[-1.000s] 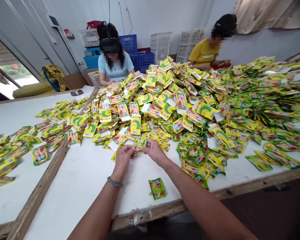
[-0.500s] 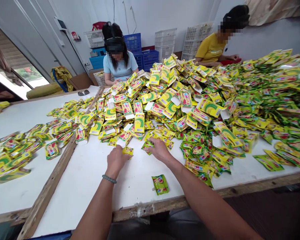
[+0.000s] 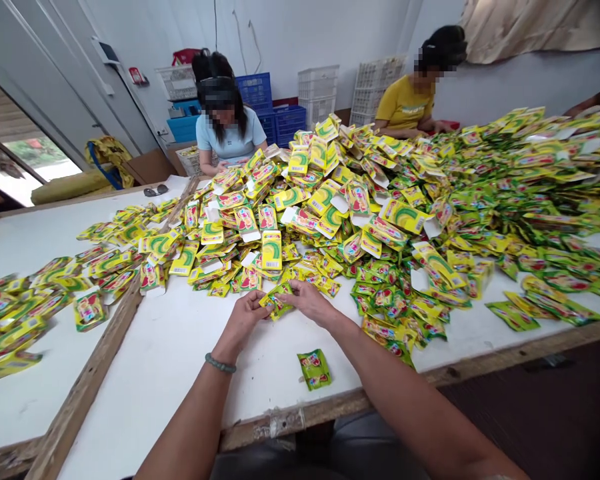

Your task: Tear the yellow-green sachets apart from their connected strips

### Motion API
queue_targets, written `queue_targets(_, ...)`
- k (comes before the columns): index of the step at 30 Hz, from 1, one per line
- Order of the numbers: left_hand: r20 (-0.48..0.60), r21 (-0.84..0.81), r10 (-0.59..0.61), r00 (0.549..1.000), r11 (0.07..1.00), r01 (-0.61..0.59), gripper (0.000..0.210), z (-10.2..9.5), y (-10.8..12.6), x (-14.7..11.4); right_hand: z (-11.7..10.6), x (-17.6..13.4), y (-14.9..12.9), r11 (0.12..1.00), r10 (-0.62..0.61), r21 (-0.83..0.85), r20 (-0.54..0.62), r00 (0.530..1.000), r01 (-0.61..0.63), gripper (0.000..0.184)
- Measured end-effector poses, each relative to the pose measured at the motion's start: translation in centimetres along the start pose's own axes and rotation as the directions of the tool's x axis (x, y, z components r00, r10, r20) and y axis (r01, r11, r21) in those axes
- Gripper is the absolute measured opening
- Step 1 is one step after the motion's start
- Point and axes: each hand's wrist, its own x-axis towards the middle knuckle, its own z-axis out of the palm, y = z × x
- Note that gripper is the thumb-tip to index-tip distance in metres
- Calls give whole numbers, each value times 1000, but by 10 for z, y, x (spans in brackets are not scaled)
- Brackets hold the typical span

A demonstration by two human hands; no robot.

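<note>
Hands nearly together: left hand [image 3: 246, 315] and right hand [image 3: 310, 302], fingers bent, both pinching a yellow-green packet [image 3: 275, 305] held just above the worktop [image 3: 173, 350]. One packet or two overlapping there, can't tell. Forearms reach forward from the near edge, converging. One bracelet [image 3: 221, 364], left wrist. One loose green packet [image 3: 315, 369] flat between the forearms, near front edge. Just beyond the hands, one big heap: yellow boxes [image 3: 271, 250] on top, smaller packets [image 3: 380, 293] below and to the right, both too many to count. Left side: one wooden strip [image 3: 101, 367], more boxes past it, uncounted. Far side: one pair of sunglasses [image 3: 155, 191], two people, light blue shirt [image 3: 235, 137] and yellow shirt [image 3: 403, 103].
</note>
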Motion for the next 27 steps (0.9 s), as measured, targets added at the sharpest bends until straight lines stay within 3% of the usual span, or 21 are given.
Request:
queue_targets(4, 15, -59, -17, 1000, 998, 18, 29, 6, 6, -2, 2, 2, 1, 1000, 7, 23, -30, 1000, -6, 28)
queue_targets(8, -39, -28, -1, 999, 1000, 0, 32, 11, 2, 3, 4, 2, -1, 998, 13, 68, -96, 995, -7, 27)
queue_targets(12, -29, -1, -9, 1000, 1000, 9, 33, 8, 2, 9, 5, -2, -7, 945, 96, 308, 51, 994, -107, 35)
queue_targets(14, 36, 43, -41, 999, 998, 39, 33, 3, 12, 14, 2, -3, -10, 946, 82, 307, 86, 993, -105, 35)
queue_targets(16, 80, 126, -60, 995, 991, 49, 34, 0, 29, 22, -3, -2, -13, 979, 50, 199, -21, 999, -45, 29)
queue_targets(18, -47, 275, 16, 999, 961, -3, 40, 2, 48, 36, -9, 2, -14, 1000, 13, 14, -196, 981, -10, 23)
queue_targets(19, -169, 396, 107, 980, 918, -32, 44, 6, 57, 45, -12, 3, -14, 997, -4, -81, -270, 963, -19, 20)
queue_targets(21, -347, 680, 355, 868, 733, -28, 54, 20, 67, 65, -16, 6, -14, 971, -28, -231, -380, 925, -66, 17)
queue_targets(23, -336, 875, 523, 783, 482, 53, 68, 37, 68, 85, -19, 8, -13, 941, -45, -320, -446, 894, -112, 15)
queue_targets(25, -272, 944, 540, 796, 309, 113, 79, 50, 64, 99, -22, 8, -12, 926, -48, -348, -488, 872, -143, 14)
queue_targets(27, -241, 959, 497, 834, 252, 128, 81, 53, 59, 106, -24, 8, -12, 929, -40, -334, -517, 855, -158, 14)
